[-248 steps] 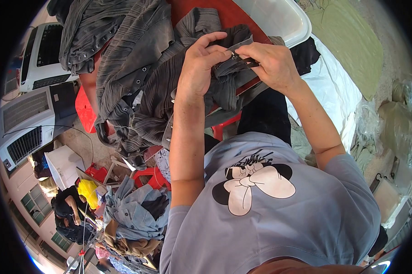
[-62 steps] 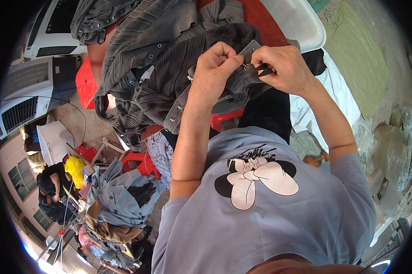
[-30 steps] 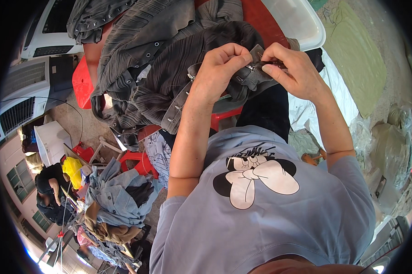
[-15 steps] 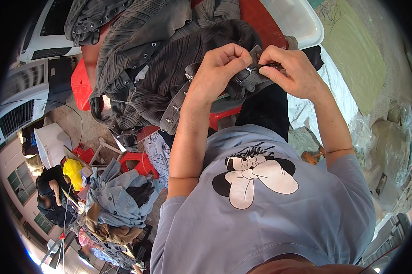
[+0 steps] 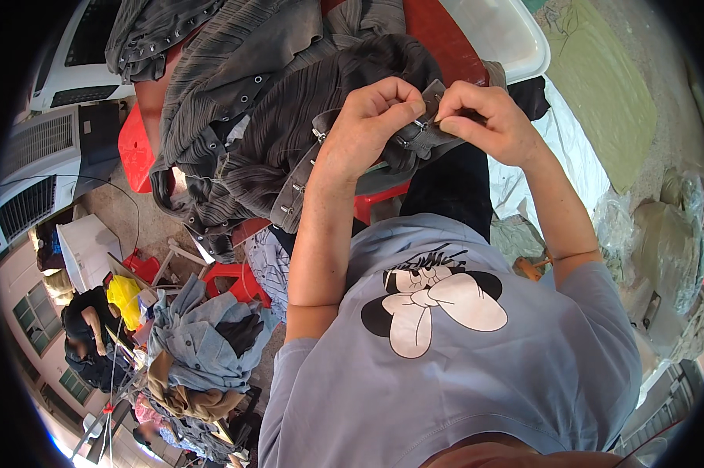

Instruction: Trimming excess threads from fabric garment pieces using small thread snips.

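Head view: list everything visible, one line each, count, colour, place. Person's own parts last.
dark garment: one, dark grey, ribbed, metal snaps along its edge, in front of the person, held in both hands
pile of garments: several, grey, heaped behind it
red surface: one, under the garments
white tub: one, upper right
green sheet: one, on the ground, right
white machine: one, left
red stool: one, lower left of the garments
heap of clothes: one, blue and brown, lower left
another person: one, far lower left
T-shirt: one, light blue, cartoon print, worn
left hand: gripping the garment's snap edge
right hand: pinching the same edge
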The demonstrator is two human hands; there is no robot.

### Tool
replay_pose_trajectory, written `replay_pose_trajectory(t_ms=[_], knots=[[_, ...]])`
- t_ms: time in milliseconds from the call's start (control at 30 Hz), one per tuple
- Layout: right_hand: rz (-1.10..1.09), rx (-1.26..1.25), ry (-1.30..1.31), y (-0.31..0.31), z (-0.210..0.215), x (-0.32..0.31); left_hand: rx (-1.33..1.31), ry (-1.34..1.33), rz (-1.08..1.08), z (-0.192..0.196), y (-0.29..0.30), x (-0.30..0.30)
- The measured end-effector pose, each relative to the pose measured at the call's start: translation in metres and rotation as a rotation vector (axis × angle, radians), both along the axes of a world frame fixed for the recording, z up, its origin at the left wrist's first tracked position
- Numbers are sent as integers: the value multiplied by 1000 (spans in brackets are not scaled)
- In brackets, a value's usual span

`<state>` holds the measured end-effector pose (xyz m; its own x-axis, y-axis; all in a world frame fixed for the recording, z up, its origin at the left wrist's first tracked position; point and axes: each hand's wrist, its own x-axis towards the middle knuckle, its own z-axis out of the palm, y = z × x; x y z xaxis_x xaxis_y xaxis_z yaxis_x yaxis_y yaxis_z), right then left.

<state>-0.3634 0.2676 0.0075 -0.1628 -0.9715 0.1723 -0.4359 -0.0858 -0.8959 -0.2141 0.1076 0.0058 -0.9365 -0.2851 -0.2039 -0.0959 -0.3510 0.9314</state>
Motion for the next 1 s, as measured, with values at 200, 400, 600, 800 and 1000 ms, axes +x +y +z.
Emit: replay_pose_trajectory(t_ms=[200,400,600,800,1000], knots=[[-179,-57,-507,-2,-8,-10,57,44,39,-9,-2,3],[-177,182,-572,-10,-11,-4,93,28,71,-15,-7,5],[-259,56,-881,-4,-9,-8,101,47,371,-11,-1,-2],[-325,82,-857,1,1,-3,-857,56,756,-9,1,-9],[-335,110,-862,5,7,-1,-490,38,315,9,26,-12]])
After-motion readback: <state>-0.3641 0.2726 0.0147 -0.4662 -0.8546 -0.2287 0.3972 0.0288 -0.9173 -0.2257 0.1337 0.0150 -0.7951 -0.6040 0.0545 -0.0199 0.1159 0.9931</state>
